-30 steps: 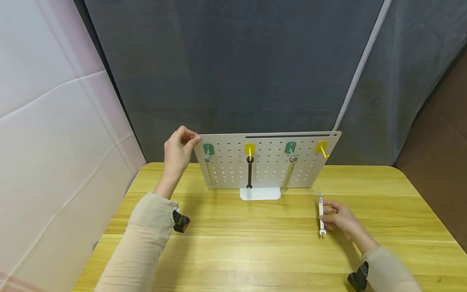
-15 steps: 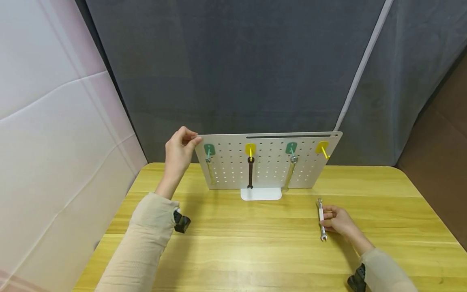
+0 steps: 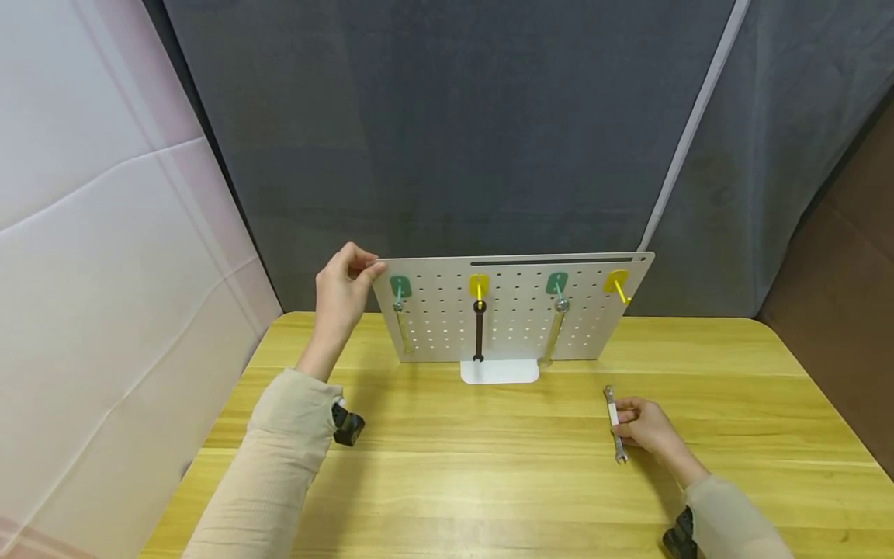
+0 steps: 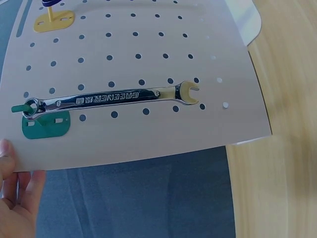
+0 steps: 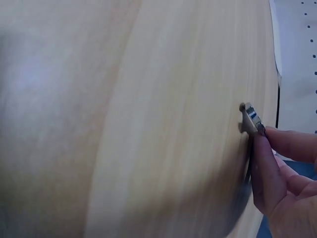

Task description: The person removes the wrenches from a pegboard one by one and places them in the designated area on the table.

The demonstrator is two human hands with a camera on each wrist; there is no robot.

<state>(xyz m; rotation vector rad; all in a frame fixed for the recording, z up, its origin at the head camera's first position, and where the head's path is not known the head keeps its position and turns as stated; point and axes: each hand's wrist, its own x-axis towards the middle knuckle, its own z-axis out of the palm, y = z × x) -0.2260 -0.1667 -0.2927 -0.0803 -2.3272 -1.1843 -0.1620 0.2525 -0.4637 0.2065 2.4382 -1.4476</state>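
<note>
Between thumb and fingers, my left hand point(image 3: 341, 293) pinches the upper left corner of a white pegboard point(image 3: 517, 330) that stands on the table. My right hand point(image 3: 649, 427) holds a silver combination wrench point(image 3: 613, 415) by its middle, to the right of the board and low over the table; its open end point(image 5: 246, 119) shows in the right wrist view. From the left green hook point(image 4: 47, 126) a shiny combination wrench point(image 4: 119, 97) hangs by its ring. A dark wrench point(image 3: 479, 330) hangs on a yellow hook point(image 3: 479, 285), and another wrench point(image 3: 555, 334) on the second green hook point(image 3: 557, 283).
The rightmost yellow hook point(image 3: 616, 282) carries nothing. A white foot point(image 3: 499, 373) juts forward under the board onto the wooden table point(image 3: 447, 466). Dark cloth point(image 3: 489, 124) hangs behind, a white cloth wall point(image 3: 112, 272) stands at left, and a brown panel point(image 3: 838, 256) at right.
My right hand has drawn the wrench slightly toward me, and the wrench has turned a little, its ring end swinging left. My left hand stays on the board's corner.
</note>
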